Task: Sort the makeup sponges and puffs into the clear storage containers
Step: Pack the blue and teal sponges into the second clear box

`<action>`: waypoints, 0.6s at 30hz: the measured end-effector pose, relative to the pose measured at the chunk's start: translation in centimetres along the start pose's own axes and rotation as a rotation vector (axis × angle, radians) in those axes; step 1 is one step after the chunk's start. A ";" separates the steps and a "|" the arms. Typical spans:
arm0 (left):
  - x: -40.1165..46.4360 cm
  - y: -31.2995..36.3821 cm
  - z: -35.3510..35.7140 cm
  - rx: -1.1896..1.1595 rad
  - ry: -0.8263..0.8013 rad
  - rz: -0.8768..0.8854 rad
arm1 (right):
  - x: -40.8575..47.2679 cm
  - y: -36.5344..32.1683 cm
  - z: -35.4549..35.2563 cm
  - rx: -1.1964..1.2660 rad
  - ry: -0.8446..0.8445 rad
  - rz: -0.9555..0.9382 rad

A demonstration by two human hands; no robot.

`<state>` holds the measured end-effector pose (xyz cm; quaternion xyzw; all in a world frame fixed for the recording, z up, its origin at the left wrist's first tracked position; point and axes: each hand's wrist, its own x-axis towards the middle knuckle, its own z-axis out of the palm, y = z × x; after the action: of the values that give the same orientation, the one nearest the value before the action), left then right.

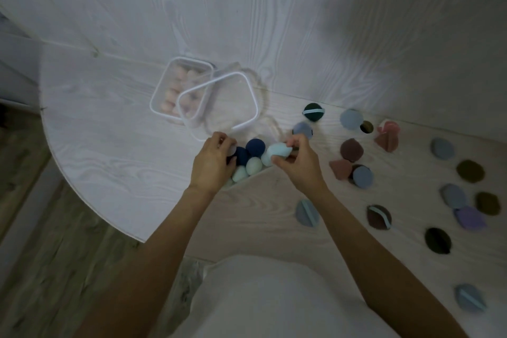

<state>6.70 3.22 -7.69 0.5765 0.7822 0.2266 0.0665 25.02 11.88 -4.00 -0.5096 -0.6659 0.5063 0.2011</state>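
Right hand (297, 163) pinches a soft, light, pale-blue egg-shaped foam sponge (277, 151) mid-body; left hand (212, 162), beside it, grips something unclear.

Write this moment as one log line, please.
right hand: pinches light blue sponge | left hand: on navy sponges | pink sponges: boxed

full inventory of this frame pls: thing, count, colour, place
container: 1, clear, table rear, holds pink sponges
lid: 1, clear, leaning over that container
pink sponges: several, inside container
navy sponges: 2, between the hands
mint sponges: about 4, beside the navy ones
flat puffs: many; blue, olive, brown, purple, dark green; scattered right
wedge sponges: about 3, pinkish-brown, right of centre
table: 1, pale wood
left hand: grip on a pale item, unclear
right hand: grip on a mint sponge
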 end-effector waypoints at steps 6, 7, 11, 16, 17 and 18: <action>-0.3 -0.3 0.4 -0.017 -0.026 -0.044 | 0.0 0.7 0.6 -0.006 0.010 -0.025; -0.3 -0.4 0.2 -0.020 -0.034 -0.047 | 0.0 0.7 0.5 -0.003 0.009 -0.023; 0.1 -0.7 -0.1 0.099 -0.170 -0.145 | 0.0 0.8 0.4 -0.006 0.002 -0.011; 1.8 0.7 -0.2 0.444 -0.431 -0.180 | 0.0 0.9 0.4 0.002 0.003 -0.011; 2.2 0.8 -0.2 0.480 -0.458 -0.169 | 0.1 1.0 0.4 0.002 0.002 -0.015; 2.3 0.9 -0.2 0.497 -0.470 -0.157 | 0.1 1.0 0.4 0.004 -0.003 -0.021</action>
<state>6.63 5.56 -6.76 0.5495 0.8187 -0.1156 0.1196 25.15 11.79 -5.07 -0.5013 -0.6707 0.5062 0.2064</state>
